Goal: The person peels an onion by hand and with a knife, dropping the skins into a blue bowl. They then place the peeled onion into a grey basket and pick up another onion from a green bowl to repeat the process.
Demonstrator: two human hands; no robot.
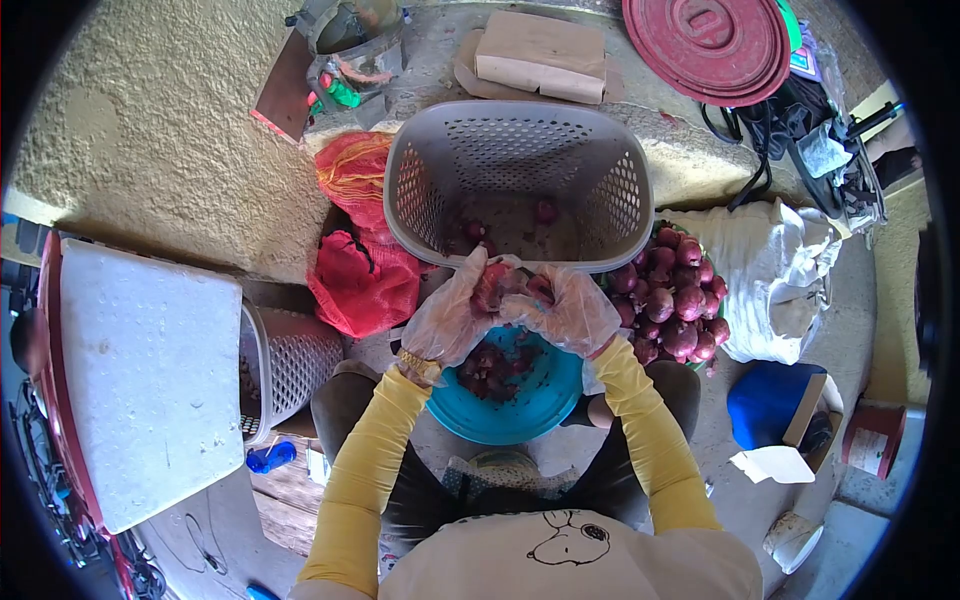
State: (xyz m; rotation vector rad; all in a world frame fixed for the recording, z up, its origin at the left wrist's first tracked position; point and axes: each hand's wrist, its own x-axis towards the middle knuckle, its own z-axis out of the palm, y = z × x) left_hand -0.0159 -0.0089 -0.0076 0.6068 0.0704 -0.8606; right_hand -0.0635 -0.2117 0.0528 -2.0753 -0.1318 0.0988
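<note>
My left hand (452,308), in a clear plastic glove, is closed around a red onion (490,287). Close beside it, my gloved right hand (572,308) has its fingers curled around a dark red onion piece (540,288), partly covered by the fingers. Both hands meet just in front of the grey perforated basket (520,262), where a few red onions (545,210) lie on the bottom. Directly below the hands, a teal basin (505,430) contains dark onion skins (490,372). A heap of red onions (682,300) sits right of my right hand.
Red mesh sacks (365,285) lie left of the basket, a white sack (775,270) right of the onion heap. A white foam board (150,380) and another perforated basket (300,365) stand at left. Behind are a flattened carton (540,50) and red lid (708,45).
</note>
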